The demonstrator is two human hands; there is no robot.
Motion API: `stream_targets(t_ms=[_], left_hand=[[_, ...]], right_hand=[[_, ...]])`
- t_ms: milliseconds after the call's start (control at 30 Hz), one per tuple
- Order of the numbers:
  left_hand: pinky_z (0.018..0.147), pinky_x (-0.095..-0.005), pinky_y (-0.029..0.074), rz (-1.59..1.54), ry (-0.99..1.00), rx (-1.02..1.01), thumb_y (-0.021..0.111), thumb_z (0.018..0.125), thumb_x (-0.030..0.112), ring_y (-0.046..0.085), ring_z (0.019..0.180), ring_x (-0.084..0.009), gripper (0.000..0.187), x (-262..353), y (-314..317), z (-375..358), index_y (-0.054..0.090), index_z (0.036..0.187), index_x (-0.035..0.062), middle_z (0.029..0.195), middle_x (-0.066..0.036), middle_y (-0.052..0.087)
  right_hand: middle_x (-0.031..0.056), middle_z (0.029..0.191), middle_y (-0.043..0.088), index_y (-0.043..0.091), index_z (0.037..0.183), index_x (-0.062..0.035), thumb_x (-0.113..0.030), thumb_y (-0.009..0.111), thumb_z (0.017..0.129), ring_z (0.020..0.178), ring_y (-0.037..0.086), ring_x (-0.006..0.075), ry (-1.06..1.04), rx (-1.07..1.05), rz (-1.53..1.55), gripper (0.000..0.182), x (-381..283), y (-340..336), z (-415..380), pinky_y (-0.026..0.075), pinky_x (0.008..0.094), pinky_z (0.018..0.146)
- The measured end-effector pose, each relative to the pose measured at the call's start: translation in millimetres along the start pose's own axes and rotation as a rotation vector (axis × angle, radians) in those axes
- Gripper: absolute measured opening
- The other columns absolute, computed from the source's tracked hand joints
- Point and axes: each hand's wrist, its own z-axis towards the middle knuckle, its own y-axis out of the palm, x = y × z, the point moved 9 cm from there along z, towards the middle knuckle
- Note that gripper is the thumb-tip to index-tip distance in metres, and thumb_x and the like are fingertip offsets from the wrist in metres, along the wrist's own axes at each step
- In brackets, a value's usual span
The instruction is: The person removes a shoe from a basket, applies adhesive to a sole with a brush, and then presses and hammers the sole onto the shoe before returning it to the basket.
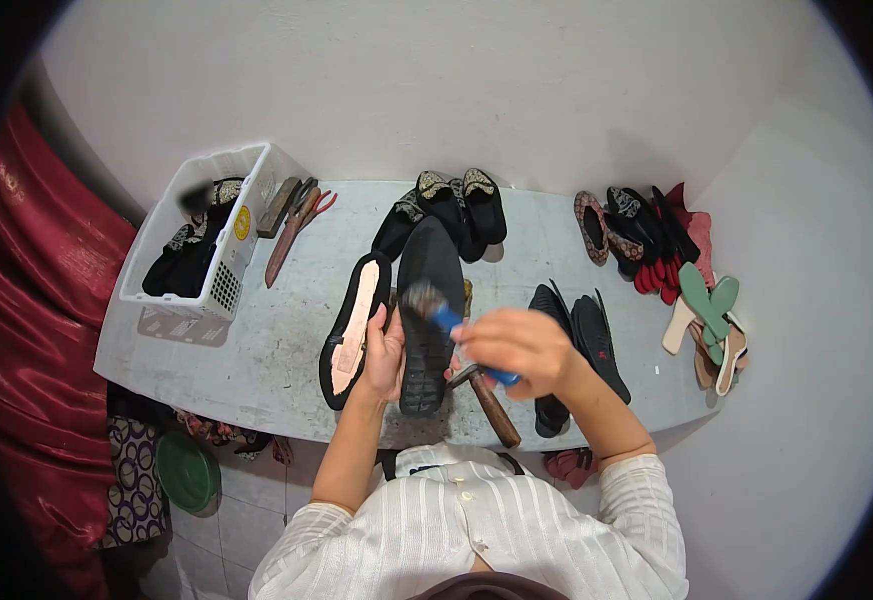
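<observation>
A black shoe sole (429, 365) is turned up toward me. My left hand (385, 355) grips it from below, thumb on the left edge and fingertips showing at the right. A brush with a blue handle (447, 318) is in my closed right hand (522, 350); its blurred bristles overlap the middle of the sole. Just left of my left hand lies a black shoe with a pale, cream-coloured strip along its underside (355, 330). Below my right hand rests a hammer (495, 408), its wooden handle pointing toward me.
Patterned black shoes (482, 215) stand at the table's back. A white basket (217, 250) of shoes and red-handled pincers (307, 222) are at left. More black soles (597, 345), shoes (637, 235) and green insoles (702, 300) lie at right.
</observation>
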Motion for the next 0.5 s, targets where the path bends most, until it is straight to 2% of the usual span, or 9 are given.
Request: stream_targets(t_ms=[67, 133, 233, 267, 367, 433, 500], left_hand=[[0.060, -0.0380, 0.055, 0.020, 0.031, -0.065, 0.010, 0.087, 0.066, 0.064, 0.076, -0.0300, 0.072, -4.1, -2.3, 4.3, 0.036, 0.129, 0.0135, 0.100, -0.018, 0.059], [0.059, -0.0380, 0.055, 0.044, 0.063, -0.133, 0.010, 0.087, 0.067, 0.064, 0.075, -0.0302, 0.073, -0.2, 10.8, 9.1, 0.036, 0.130, 0.0140, 0.099, -0.018, 0.059], [0.082, -0.0452, 0.051, 0.000, 0.099, 0.044, 0.012, 0.086, 0.069, 0.057, 0.104, -0.0341, 0.080, 12.0, 8.5, 13.3, 0.033, 0.134, 0.0087, 0.117, -0.024, 0.053], [0.091, -0.0432, 0.047, 0.046, 0.127, 0.022, 0.012, 0.086, 0.068, 0.053, 0.110, -0.0338, 0.082, 15.3, 5.0, 14.8, 0.030, 0.135, 0.0052, 0.122, -0.026, 0.050], [0.093, -0.0414, 0.046, 0.048, 0.116, 0.033, 0.013, 0.087, 0.068, 0.054, 0.109, -0.0329, 0.081, 14.5, 1.0, 12.7, 0.029, 0.136, 0.0050, 0.122, -0.025, 0.050], [0.092, -0.0419, 0.047, 0.073, 0.119, 0.062, 0.014, 0.087, 0.067, 0.055, 0.109, -0.0324, 0.081, 14.6, 1.6, 9.2, 0.028, 0.136, 0.0047, 0.122, -0.024, 0.050], [0.095, -0.0395, 0.044, -0.146, 0.138, -0.225, 0.010, 0.088, 0.067, 0.056, 0.108, -0.0297, 0.080, 19.7, 23.6, 4.6, 0.032, 0.135, 0.0056, 0.122, -0.024, 0.051]], right_hand=[[0.0146, 0.101, 0.062, 0.061, 0.090, 0.0000, -0.004, 0.067, 0.050, 0.082, 0.060, 0.0310, 0.039, 0.230, -0.088, 0.041, 10.3, -24.6, 7.6, 0.053, 0.0357, 0.071], [0.0151, 0.100, 0.062, 0.061, 0.090, 0.0005, -0.004, 0.069, 0.050, 0.081, 0.060, 0.0313, 0.033, 0.206, -0.118, 0.041, 9.9, -10.3, 7.8, 0.053, 0.0356, 0.070], [0.0153, 0.099, 0.062, 0.061, 0.090, 0.0000, -0.004, 0.070, 0.051, 0.080, 0.060, 0.0305, 0.022, 0.146, -0.121, 0.041, -4.4, 6.8, 3.3, 0.053, 0.0354, 0.069], [0.0151, 0.100, 0.062, 0.061, 0.091, -0.0006, -0.005, 0.070, 0.050, 0.080, 0.060, 0.0303, 0.029, 0.109, -0.065, 0.041, -8.4, 13.0, 0.4, 0.053, 0.0353, 0.069], [0.0141, 0.101, 0.062, 0.062, 0.092, -0.0020, -0.005, 0.070, 0.051, 0.081, 0.060, 0.0299, 0.076, 0.072, 0.030, 0.042, -3.2, 14.4, -0.9, 0.052, 0.0352, 0.071], [0.0140, 0.101, 0.062, 0.061, 0.093, -0.0016, -0.005, 0.070, 0.053, 0.082, 0.061, 0.0302, 0.091, 0.228, -0.040, 0.041, -0.9, -3.7, 6.0, 0.052, 0.0351, 0.071], [0.0146, 0.101, 0.062, 0.061, 0.093, -0.0014, -0.004, 0.070, 0.055, 0.082, 0.061, 0.0304, 0.094, 0.235, -0.070, 0.039, -0.6, -0.6, 8.6, 0.052, 0.0356, 0.072]])
